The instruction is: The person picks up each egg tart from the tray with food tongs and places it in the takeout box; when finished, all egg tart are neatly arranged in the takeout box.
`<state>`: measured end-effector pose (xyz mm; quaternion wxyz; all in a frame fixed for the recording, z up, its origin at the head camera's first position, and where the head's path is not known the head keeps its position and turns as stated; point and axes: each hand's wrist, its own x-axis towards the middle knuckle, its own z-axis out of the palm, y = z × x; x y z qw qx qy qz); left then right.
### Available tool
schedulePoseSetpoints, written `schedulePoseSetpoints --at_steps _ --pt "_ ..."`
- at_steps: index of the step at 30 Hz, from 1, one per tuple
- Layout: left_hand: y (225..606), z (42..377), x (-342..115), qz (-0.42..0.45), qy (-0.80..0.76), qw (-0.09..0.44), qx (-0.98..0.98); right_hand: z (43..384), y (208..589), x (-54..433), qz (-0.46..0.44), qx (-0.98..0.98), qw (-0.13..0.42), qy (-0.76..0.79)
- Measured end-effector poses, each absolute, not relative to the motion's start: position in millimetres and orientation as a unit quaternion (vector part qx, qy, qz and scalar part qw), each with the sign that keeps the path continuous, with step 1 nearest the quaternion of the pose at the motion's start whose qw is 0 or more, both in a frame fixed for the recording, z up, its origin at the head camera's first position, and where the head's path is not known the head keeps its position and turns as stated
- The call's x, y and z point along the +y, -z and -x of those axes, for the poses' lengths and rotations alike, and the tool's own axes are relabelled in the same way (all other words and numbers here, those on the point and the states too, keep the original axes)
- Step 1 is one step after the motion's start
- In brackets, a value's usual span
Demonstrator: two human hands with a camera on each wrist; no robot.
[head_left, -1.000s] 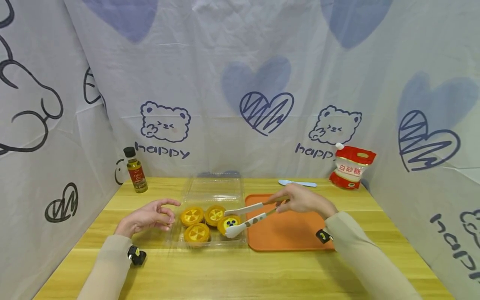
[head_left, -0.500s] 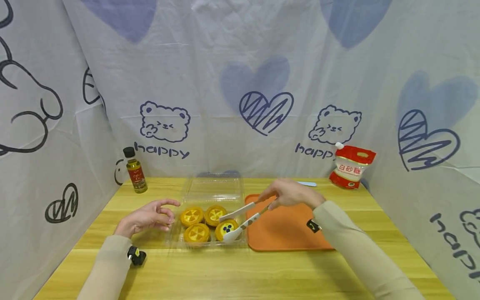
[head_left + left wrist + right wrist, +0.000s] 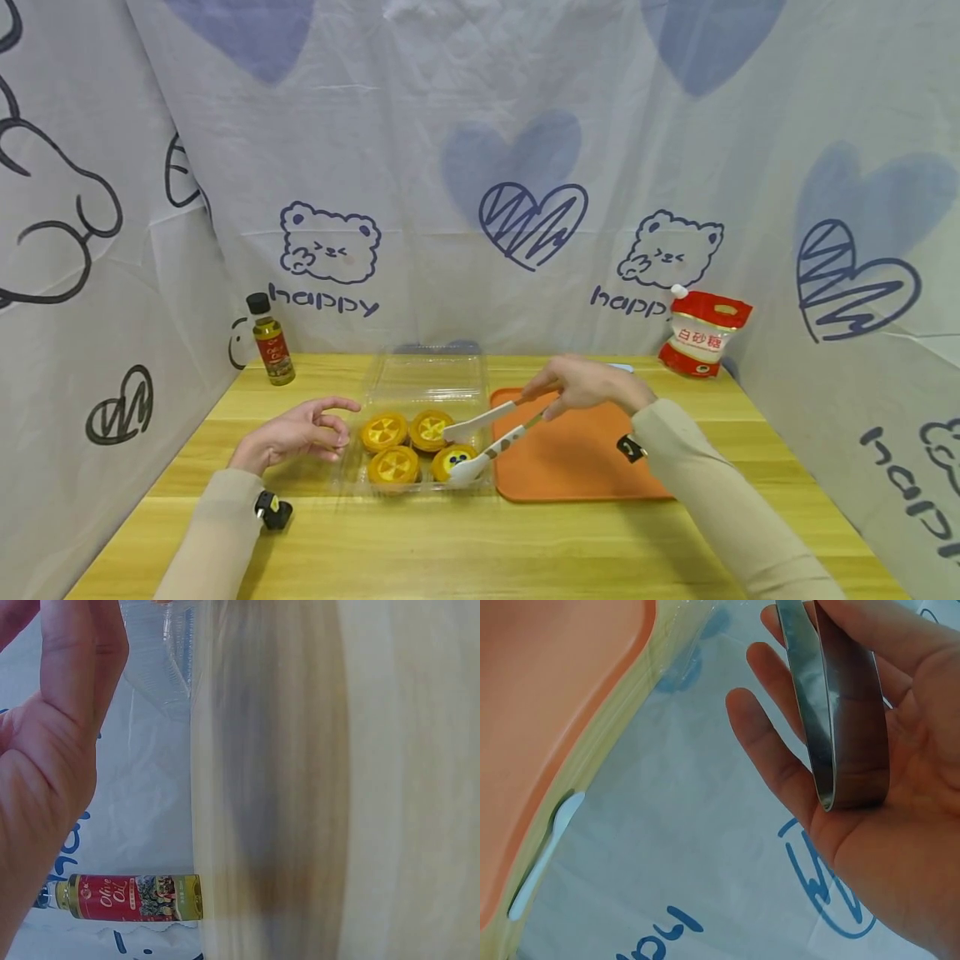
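Note:
My right hand [image 3: 581, 385] grips tongs [image 3: 504, 442] with white speckled tips. In the right wrist view their bent metal end [image 3: 855, 742] lies against the palm. The tips straddle a berry-topped tart [image 3: 446, 461] at the front right of a clear plastic container [image 3: 427, 379], whose lid is up. Several tarts topped with yellow wedges, one of them [image 3: 385, 432] at the back left, fill the other spots. My left hand [image 3: 300, 433] hovers beside the container's left side, fingers loosely bent, with nothing in it; in the left wrist view its fingers [image 3: 71, 660] reach up.
An orange tray [image 3: 592, 462] lies right of the container. Behind it is a pale blue flat utensil [image 3: 547, 855], partly covered by my right hand in the head view. An olive oil bottle [image 3: 273, 346] stands back left, a red-and-white sugar bag [image 3: 703, 335] back right.
My right hand has moved left with the tongs. The berry-topped tart has gone down and toward me into the container's front right spot. My left hand stays put.

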<state>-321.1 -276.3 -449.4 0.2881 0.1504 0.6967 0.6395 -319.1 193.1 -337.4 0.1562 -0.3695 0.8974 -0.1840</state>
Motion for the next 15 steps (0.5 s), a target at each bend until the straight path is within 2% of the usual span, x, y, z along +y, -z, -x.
schedulePoseSetpoints --at_steps 15 --pt "449.6 321.9 -277.0 -0.156 -0.64 0.289 0.695 320.5 347.4 207.6 0.373 0.892 0.141 0.212"
